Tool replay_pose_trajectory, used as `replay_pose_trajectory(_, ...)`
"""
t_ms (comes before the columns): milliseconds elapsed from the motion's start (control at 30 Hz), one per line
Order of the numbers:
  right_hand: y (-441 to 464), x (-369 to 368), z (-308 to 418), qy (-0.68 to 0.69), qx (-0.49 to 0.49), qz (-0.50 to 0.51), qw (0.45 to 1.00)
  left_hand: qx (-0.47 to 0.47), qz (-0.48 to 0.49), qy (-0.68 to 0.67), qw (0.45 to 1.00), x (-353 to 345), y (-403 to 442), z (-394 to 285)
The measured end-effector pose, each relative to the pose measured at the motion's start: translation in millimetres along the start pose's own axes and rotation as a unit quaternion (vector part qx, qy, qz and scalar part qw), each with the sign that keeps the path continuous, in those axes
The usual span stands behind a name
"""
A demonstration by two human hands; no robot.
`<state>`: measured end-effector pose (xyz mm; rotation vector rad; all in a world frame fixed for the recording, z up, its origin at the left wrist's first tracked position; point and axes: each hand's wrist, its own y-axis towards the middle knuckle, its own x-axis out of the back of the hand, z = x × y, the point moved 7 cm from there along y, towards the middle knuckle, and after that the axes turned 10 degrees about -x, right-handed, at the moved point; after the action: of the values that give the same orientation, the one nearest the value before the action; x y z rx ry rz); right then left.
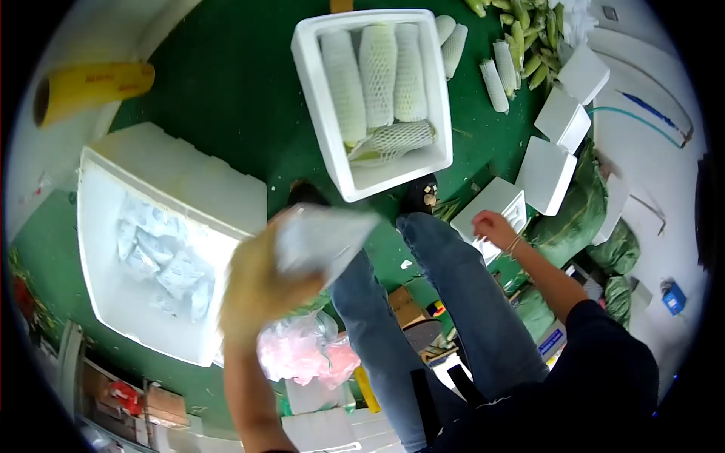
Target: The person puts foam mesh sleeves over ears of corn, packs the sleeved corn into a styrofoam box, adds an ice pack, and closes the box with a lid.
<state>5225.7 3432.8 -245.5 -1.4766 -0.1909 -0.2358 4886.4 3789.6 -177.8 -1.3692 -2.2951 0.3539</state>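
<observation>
My left hand (260,279), in a yellowish glove and smeared by motion, grips an ice pack (321,238), a whitish packet like those in the cooler box. Beside it on the left, a large white foam box (87,249) holds several ice packs (177,272). My right hand (495,228) hangs over a small white foam box (483,208) at the right, fingers loosely bent and apart, with nothing visible in them. In front of my feet stands a white foam box (447,143) with several pale, net-sleeved corn cobs (377,72) inside, one lying crosswise.
Corn cobs (529,38) lie piled on the green floor (234,68) at the upper right. White foam lids (547,174) line the right side near green sacks (574,226). A yellow roll (98,87) is at the upper left, a pink plastic bag (302,351) by my left leg.
</observation>
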Motion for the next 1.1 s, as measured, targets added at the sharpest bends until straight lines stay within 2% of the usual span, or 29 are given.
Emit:
replay_pose_trajectory(33, 1, -17, 11, 0.046, 0.017, 0.033, 0.998, -0.027, 0.033, 0.021, 0.999, -27, 55, -20)
replay_pose_trajectory(67, 0, -31, 6, 0.050, 0.034, 0.053, 0.997, -0.034, 0.085, 0.125, 0.988, -52, 102, -33)
replay_pose_trajectory(133, -12, -43, -4, 0.065, 0.052, 0.067, 0.994, -0.025, 0.168, 0.128, 0.977, -100, 185, -36)
replay_pose_trajectory(200, -38, -41, -5, 0.006, 0.069, 0.056, 0.996, -0.009, 0.219, 0.145, 0.965, -140, 225, -27)
replay_pose_trajectory(267, -36, -27, -40, 0.044, 0.059, 0.047, 0.996, 0.014, 0.308, 0.233, 0.922, -174, 237, -1)
replay_pose_trajectory(300, -33, -22, -59, 0.070, 0.046, 0.034, 0.996, 0.023, 0.319, 0.249, 0.914, -186, 238, 6)
replay_pose_trajectory(367, -35, -9, -55, -0.038, 0.078, -0.050, 0.995, -0.016, 0.094, 0.321, 0.942, -175, 242, 5)
replay_pose_trajectory(400, -35, -8, -45, -0.015, 0.115, -0.078, 0.990, -0.093, 0.063, 0.421, 0.900, -186, 236, 0)
replay_pose_trajectory(433, -33, -4, -31, 0.007, 0.150, -0.112, 0.982, -0.088, 0.064, 0.477, 0.872, -193, 232, -10)
replay_pose_trajectory(467, -28, -3, -12, 0.034, 0.180, -0.123, 0.975, -0.109, -0.006, 0.491, 0.865, -193, 228, -11)
replay_pose_trajectory(500, -23, -7, 7, 0.062, 0.205, -0.135, 0.967, -0.134, -0.072, 0.499, 0.853, -194, 224, -9)
replay_pose_trajectory(533, -17, -12, 24, 0.081, 0.227, -0.150, 0.959, -0.064, -0.047, 0.485, 0.871, -196, 227, -2)
replay_pose_trajectory(567, -9, -14, 43, 0.095, 0.251, -0.163, 0.949, -0.068, -0.043, 0.490, 0.868, -200, 225, -3)
replay_pose_trajectory(633, 8, -7, 74, 0.153, 0.261, -0.182, 0.936, -0.128, -0.120, 0.492, 0.852, -194, 217, -14)
replay_pose_trajectory(667, 11, 4, 90, 0.142, 0.283, -0.245, 0.916, -0.150, -0.131, 0.493, 0.847, -190, 210, -27)
replay_pose_trajectory(700, 15, 17, 106, 0.134, 0.301, -0.311, 0.892, -0.189, -0.191, 0.449, 0.852, -178, 199, -36)
replay_pose_trajectory(733, 25, 27, 120, 0.146, 0.327, -0.334, 0.872, -0.226, -0.245, 0.401, 0.853, -163, 184, -41)
replay_pose_trajectory(767, 34, 34, 133, 0.158, 0.349, -0.355, 0.853, -0.239, -0.292, 0.464, 0.801, -144, 170, -58)
replay_pose_trajectory(800, 49, 35, 148, 0.150, 0.322, -0.325, 0.877, -0.199, -0.360, 0.456, 0.789, -120, 161, -42)
replay_pose_trajectory(833, 64, 35, 164, 0.140, 0.294, -0.296, 0.898, 0.044, -0.329, 0.629, 0.703, -100, 159, -17)
replay_pose_trajectory(867, 87, 25, 182, 0.097, 0.281, -0.238, 0.925, 0.059, -0.318, 0.501, 0.803, -76, 160, 32)
replay_pose_trajectory(900, 114, 11, 192, 0.054, 0.261, -0.184, 0.946, 0.085, -0.318, 0.362, 0.872, -55, 159, 82)
replay_pose_trajectory(933, 141, -4, 197, 0.087, 0.254, -0.130, 0.954, 0.218, -0.144, 0.052, 0.964, -61, 160, 137)
replay_pose_trajectory(967, 137, 3, 195, 0.070, 0.258, -0.167, 0.949, 0.167, -0.071, -0.068, 0.981, -102, 154, 86)
replay_pose_trajectory(1000, 161, -14, 192, 0.072, 0.238, -0.219, 0.944, 0.200, -0.109, -0.037, 0.973, -105, 159, 100)
replay_pose_trajectory(1033, 155, -15, 191, 0.062, 0.267, -0.279, 0.921, 0.234, -0.147, -0.009, 0.961, -107, 163, 114)
replay_pose_trajectory(1067, 130, -2, 179, 0.059, 0.217, -0.235, 0.945, 0.205, -0.162, 0.000, 0.965, -118, 161, 99)
replay_pose_trajectory(1100, 117, 6, 165, 0.088, 0.218, -0.222, 0.946, 0.181, -0.105, 0.061, 0.976, -121, 159, 86)
